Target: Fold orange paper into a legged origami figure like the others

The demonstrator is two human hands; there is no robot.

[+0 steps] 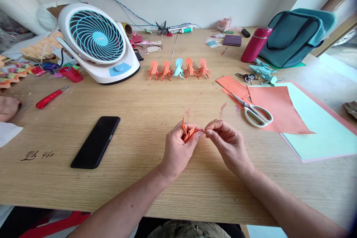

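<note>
An orange folded paper piece [190, 134] is pinched in my left hand [180, 147], its pointed flaps sticking up past the thumb. My right hand [230, 145] pinches a thin tip of the same paper at its right end, thumb against fingertips. Both hands are close together above the front middle of the table. Beyond them stands a row of folded paper figures with thin legs: several orange ones [189, 67] and a light blue one [178, 68]. The fingers hide part of the held fold.
White-handled scissors [258, 115] lie on orange paper sheets [281, 108] at right. A phone [95, 142] and a red utility knife [51, 97] lie at left, before a fan [97, 44]. Keys [247, 77], a pink bottle [256, 44] and a teal bag [295, 37] are back right.
</note>
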